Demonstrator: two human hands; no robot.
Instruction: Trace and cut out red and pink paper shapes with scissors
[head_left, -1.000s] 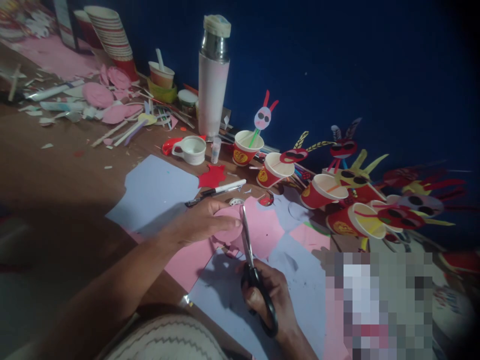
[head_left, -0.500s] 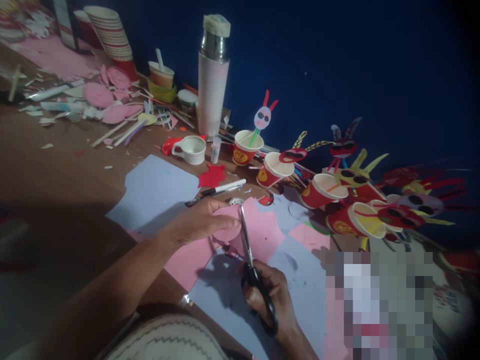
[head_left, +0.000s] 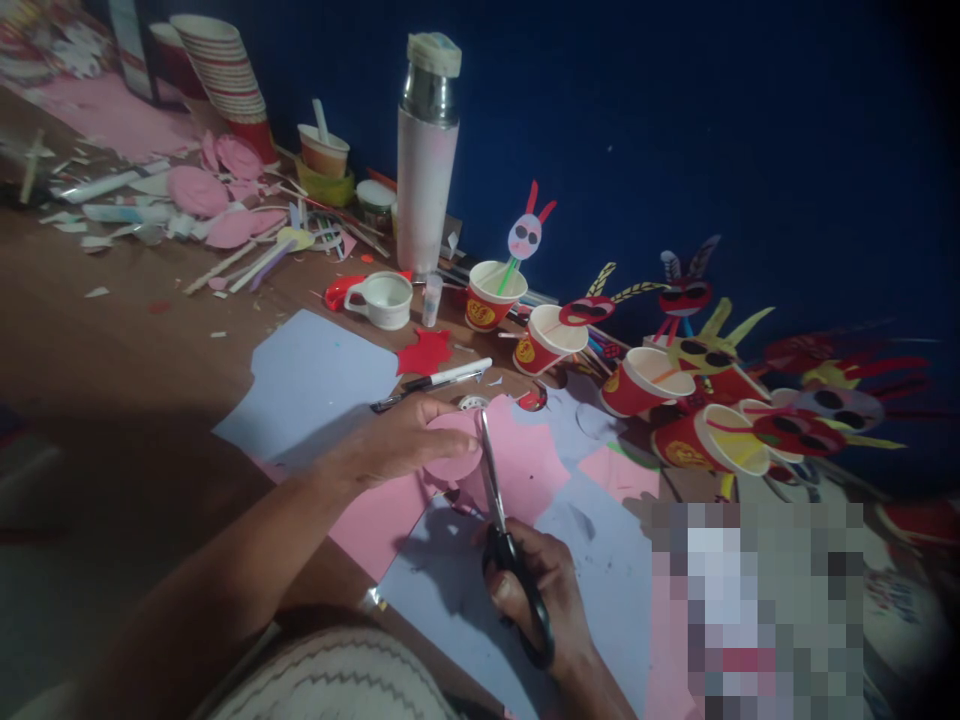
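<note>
My left hand (head_left: 416, 438) pinches a rounded piece of pink paper (head_left: 452, 462), its thumb lying on top. My right hand (head_left: 536, 585) is wrapped round the black handles of a pair of scissors (head_left: 493, 480). Their blades point up and away from me, close together, with the tips at the right edge of the pink piece. Beneath the hands lie a larger cut pink sheet (head_left: 532, 462) and pale blue paper (head_left: 600, 590). A marker pen (head_left: 457, 372) rests just beyond my left hand.
Red paper cups (head_left: 551, 340) with paper faces on straws line the back right. Behind stand a tall flask (head_left: 426, 190) and a white mug (head_left: 384, 300). Pink cut-outs (head_left: 196, 190), sticks and scraps lie at the left, near stacked cups (head_left: 225, 80). A pixelated patch covers the lower right.
</note>
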